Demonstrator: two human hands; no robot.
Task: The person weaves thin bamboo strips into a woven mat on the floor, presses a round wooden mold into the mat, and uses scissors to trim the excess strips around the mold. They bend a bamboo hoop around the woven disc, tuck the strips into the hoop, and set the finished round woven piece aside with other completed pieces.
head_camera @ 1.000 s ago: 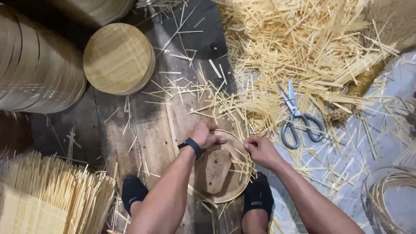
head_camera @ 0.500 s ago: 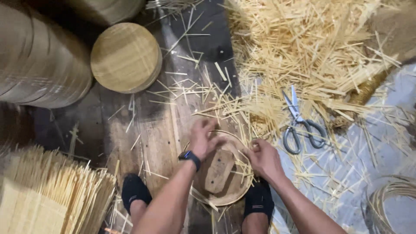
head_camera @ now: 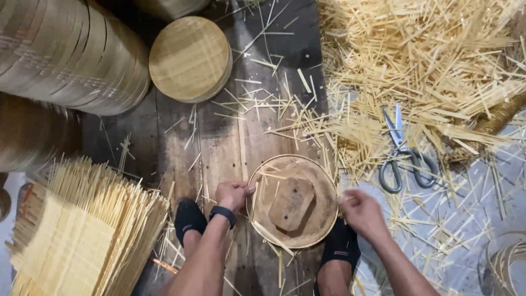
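The left hand (head_camera: pixel 233 194), a dark band on its wrist, is curled with its thumb pressed onto the left rim of a round bamboo frame (head_camera: pixel 318 189); it grips that rim. The right hand (head_camera: pixel 361 212) sits at the frame's right edge, fingers bent inward and blurred, so whether it pinches the rim or a loose strip cannot be told.

The frame lies flat on the plank floor (head_camera: pixel 219 137) near its bottom edge, between the person's two feet in dark socks (head_camera: pixel 189 216). Inside the ring rests a small flat wooden block (head_camera: pixel 290 203), slightly tilted, and a few thin strips cross the ring at its upper left and lower left. Judging by this, the ring is formed, but its base shows only a handful of strips, so the weaving or fitting looks barely started.

Just right of the frame a pair of scissors (head_camera: pixel 402 159) lies open on a pale sheet, at the edge of a large heap of bamboo offcuts (head_camera: pixel 427 66) filling the floor's upper right corner. In the lower left corner stands a bundle of long, even bamboo strips (head_camera: pixel 82 230). Toward the top, a finished round woven lid (head_camera: pixel 189 57) lies flat, with stacked bamboo hoops (head_camera: pixel 66 49) on their sides in the upper left corner. More coiled hoops (head_camera: pixel 504 263) show at the lower right corner.
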